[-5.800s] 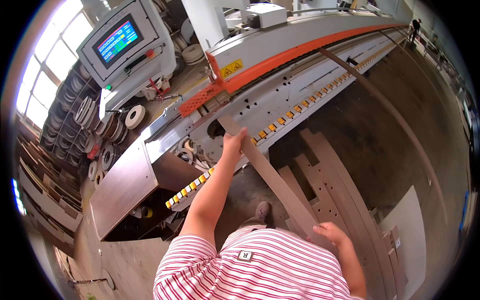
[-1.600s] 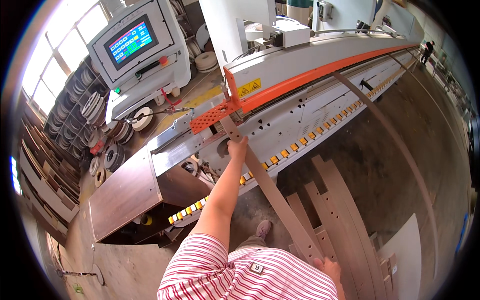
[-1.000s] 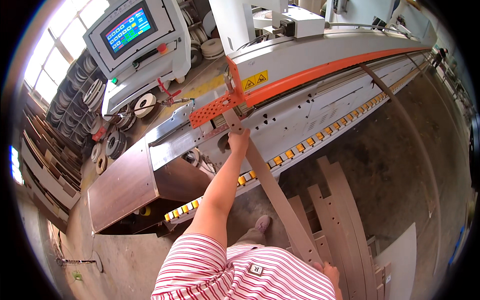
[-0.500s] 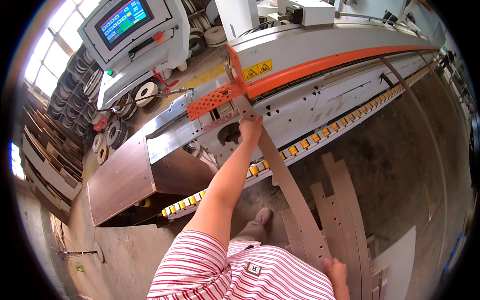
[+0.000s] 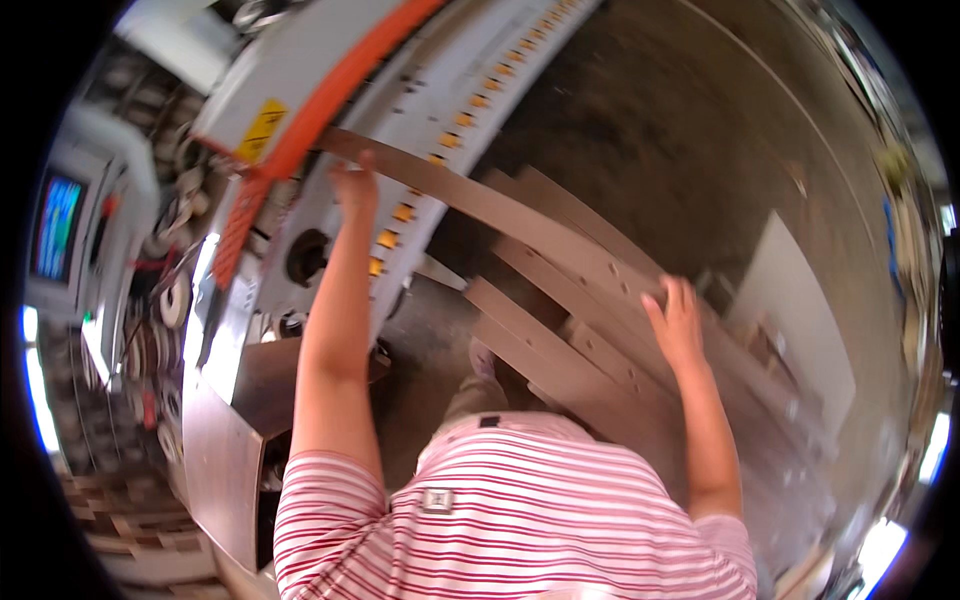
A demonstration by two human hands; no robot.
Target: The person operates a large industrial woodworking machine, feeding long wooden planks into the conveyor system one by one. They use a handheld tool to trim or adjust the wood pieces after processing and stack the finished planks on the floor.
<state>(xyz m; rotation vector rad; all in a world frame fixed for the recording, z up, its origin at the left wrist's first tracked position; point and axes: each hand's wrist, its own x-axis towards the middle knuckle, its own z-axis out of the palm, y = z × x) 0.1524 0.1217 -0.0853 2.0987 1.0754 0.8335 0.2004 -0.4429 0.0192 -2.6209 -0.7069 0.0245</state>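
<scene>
Compared with half a second ago, the view has turned, so the grey machine (image 5: 275, 80) now stands toward 11 o'clock and its blue screen (image 5: 60, 228) at 9 o'clock. The long brown strip (image 5: 500, 207) slants from 11 o'clock toward 3 o'clock; its far end is just beside the orange rail (image 5: 340, 95), and I cannot tell whether they touch. The hands are well apart. The left hand (image 5: 355, 187), toward 11 o'clock, is at the strip's edge near this far end, but blur hides if it grips. The right hand (image 5: 680, 325), at 3 o'clock, was earlier bent around the near part; now its fingers are spread, beside the holes of the strip, and contact is unclear.

The machine's pale surface (image 5: 430, 108) carries a row of yellow rollers (image 5: 464, 120) along its side, near 12 o'clock. More brown boards (image 5: 540, 338) lie at 4 o'clock, with a white sheet (image 5: 800, 310) at 3 o'clock. The dark floor (image 5: 640, 110) spreads at 1 o'clock. Tape reels (image 5: 175, 300) are at 9 o'clock, and a brown cabinet (image 5: 222, 470) at 8 o'clock.
</scene>
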